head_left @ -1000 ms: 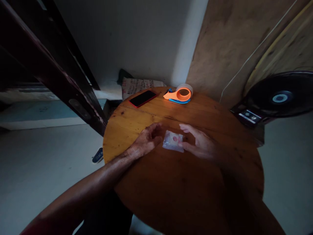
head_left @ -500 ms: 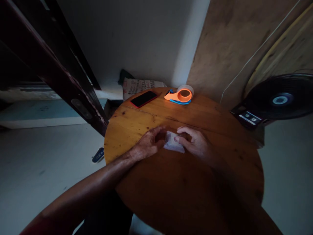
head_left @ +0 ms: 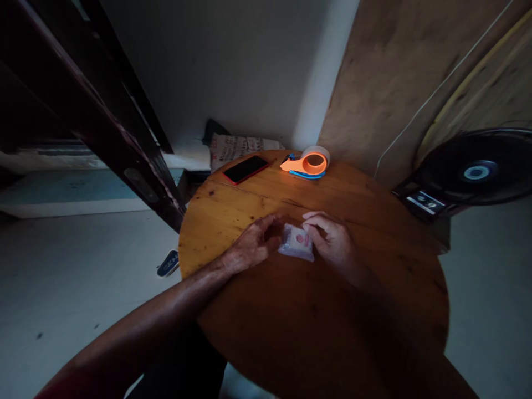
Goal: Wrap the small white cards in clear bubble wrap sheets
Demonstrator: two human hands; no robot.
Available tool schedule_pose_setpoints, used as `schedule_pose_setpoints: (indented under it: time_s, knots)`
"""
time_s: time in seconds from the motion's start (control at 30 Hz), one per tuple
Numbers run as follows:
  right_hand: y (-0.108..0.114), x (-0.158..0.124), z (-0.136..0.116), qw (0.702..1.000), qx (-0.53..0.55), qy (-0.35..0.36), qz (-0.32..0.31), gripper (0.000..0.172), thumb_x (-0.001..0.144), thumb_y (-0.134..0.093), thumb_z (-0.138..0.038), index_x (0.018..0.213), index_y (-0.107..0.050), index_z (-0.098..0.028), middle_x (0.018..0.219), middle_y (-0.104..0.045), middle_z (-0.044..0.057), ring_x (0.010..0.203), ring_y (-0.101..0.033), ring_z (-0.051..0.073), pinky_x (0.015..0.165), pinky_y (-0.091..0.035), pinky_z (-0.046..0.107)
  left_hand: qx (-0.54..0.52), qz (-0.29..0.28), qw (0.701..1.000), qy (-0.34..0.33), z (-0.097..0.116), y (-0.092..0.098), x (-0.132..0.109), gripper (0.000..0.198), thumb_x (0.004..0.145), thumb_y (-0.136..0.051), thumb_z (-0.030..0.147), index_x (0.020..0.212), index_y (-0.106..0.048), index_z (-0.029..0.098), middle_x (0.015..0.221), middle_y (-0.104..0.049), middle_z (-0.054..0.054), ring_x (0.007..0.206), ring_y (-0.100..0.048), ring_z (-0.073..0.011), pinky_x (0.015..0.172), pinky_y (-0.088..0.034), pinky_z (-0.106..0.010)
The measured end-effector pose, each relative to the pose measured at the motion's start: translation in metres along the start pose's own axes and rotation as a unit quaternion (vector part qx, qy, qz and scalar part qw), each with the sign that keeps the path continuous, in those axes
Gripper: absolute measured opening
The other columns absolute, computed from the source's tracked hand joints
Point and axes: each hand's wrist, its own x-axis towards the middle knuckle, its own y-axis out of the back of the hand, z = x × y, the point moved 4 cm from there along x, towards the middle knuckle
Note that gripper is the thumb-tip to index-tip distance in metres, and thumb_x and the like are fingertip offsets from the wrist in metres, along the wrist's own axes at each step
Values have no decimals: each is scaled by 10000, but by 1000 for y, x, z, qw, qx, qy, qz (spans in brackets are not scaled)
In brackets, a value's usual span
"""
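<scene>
A small bubble-wrapped packet (head_left: 294,245) with a red print on its face lies on the round wooden table (head_left: 266,299) between my hands. My left hand (head_left: 254,244) rests on the wood at the packet's left edge, its fingers and thumb curved around that side. At the upper right corner my right hand (head_left: 330,238) has thumb and forefinger closed on the wrap, the other fingers curled above. The exact fingertip contact on the left is too dark to make out fully.
Toward the table's far edge lie a phone (head_left: 246,169) with a red rim and an orange tape dispenser (head_left: 297,165) with a blue base. A dark fan (head_left: 477,169) stands at the right, a wooden door frame (head_left: 137,177) at the left. Behind the table is a printed sack (head_left: 233,148).
My right thumb has drawn back from the packet's face to its upper right corner, uncovering the red print. My left hand stays nearly in place.
</scene>
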Motion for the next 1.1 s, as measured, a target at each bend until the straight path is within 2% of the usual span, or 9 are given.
schedule_pose_setpoints:
  time_s: [0.2, 0.37, 0.5, 0.63, 0.8, 0.97, 1.1]
  knots:
    - [7, 1, 3, 997, 49, -45, 32, 160, 895, -512, -251, 821, -651, -219, 1041, -697, 53, 952, -653, 192, 860, -490, 345, -47, -11, 998, 28, 10, -3, -3, 534, 809, -636, 324, 1302, -489, 182, 1302, -574, -141, 1188, -552, -276, 1012, -442, -474]
    - [17, 3, 0, 993, 78, -60, 59, 158, 886, -514, -236, 801, -645, -212, 1041, -695, 58, 977, -648, 195, 876, -488, 350, -97, -29, 994, 32, 10, -5, -5, 597, 794, -681, 392, 1320, -485, 188, 1373, -521, -153, 1254, -504, -298, 1037, -420, -484]
    - [26, 5, 0, 990, 92, -68, 77, 162, 884, -526, -254, 780, -646, -220, 1033, -701, 57, 1007, -642, 207, 923, -478, 381, -96, -40, 994, 30, 11, -6, -7, 634, 776, -711, 386, 1341, -481, 210, 1399, -500, -145, 1291, -468, -302, 1055, -402, -502]
    - [31, 5, 4, 985, 112, -89, 92, 157, 883, -539, -288, 803, -657, -221, 1046, -702, 59, 988, -647, 206, 925, -481, 397, -108, -79, 991, 19, 20, -10, -9, 621, 787, -707, 354, 1346, -478, 210, 1390, -505, -141, 1287, -472, -289, 1063, -392, -489]
    - [35, 6, 10, 977, 147, -117, 101, 170, 876, -553, -314, 829, -672, -203, 1054, -700, 72, 995, -639, 214, 925, -472, 404, -78, -102, 992, -3, 29, -10, -11, 607, 800, -698, 345, 1349, -478, 208, 1340, -554, -129, 1243, -508, -281, 1055, -389, -490]
    - [39, 7, 13, 968, 169, -143, 115, 192, 872, -564, -327, 791, -670, -188, 1024, -700, 83, 967, -641, 207, 882, -484, 380, -111, -130, 985, 11, 26, -13, -11, 588, 835, -661, 346, 1368, -449, 217, 1302, -582, -119, 1189, -551, -251, 1017, -426, -449]
    - [40, 7, 16, 964, 172, -173, 108, 207, 869, -572, -370, 850, -680, -195, 969, -707, 71, 890, -652, 201, 820, -507, 372, -139, -140, 980, 32, 20, -15, -12, 561, 829, -664, 362, 1335, -473, 210, 1187, -637, -110, 1049, -616, -232, 873, -502, -383]
